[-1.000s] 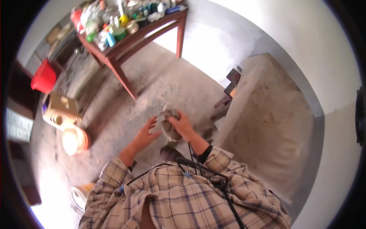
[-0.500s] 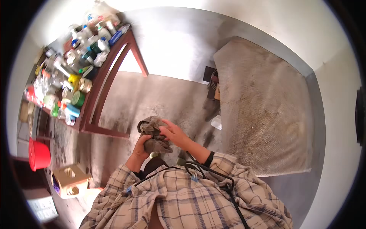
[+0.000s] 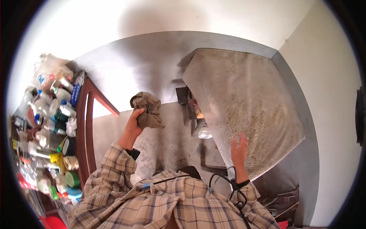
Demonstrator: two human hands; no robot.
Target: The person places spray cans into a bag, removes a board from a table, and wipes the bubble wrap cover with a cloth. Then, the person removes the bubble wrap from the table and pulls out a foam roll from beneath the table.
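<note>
A crumpled grey-brown cloth (image 3: 148,110) is gripped in my left hand (image 3: 134,124), raised in front of me left of centre, with the thumb across its near side. My right hand (image 3: 240,150) is held apart from it on the right, fingers spread and nothing in them. It appears over the lower part of a large surface covered with dusty, textured sheeting (image 3: 248,99); whether it touches the sheeting I cannot tell.
On the left, a red-brown table (image 3: 81,126) bears several bottles, jars and plastic bags. Dark wooden pieces (image 3: 183,95) and a small pale container (image 3: 205,133) are beside the covered surface. Several thin sticks (image 3: 282,202) lie at the lower right.
The view has swung right, putting the table farther left. The cloth, earlier in my right hand and then between both, is now in my left hand alone; my right hand has moved away rightward.
</note>
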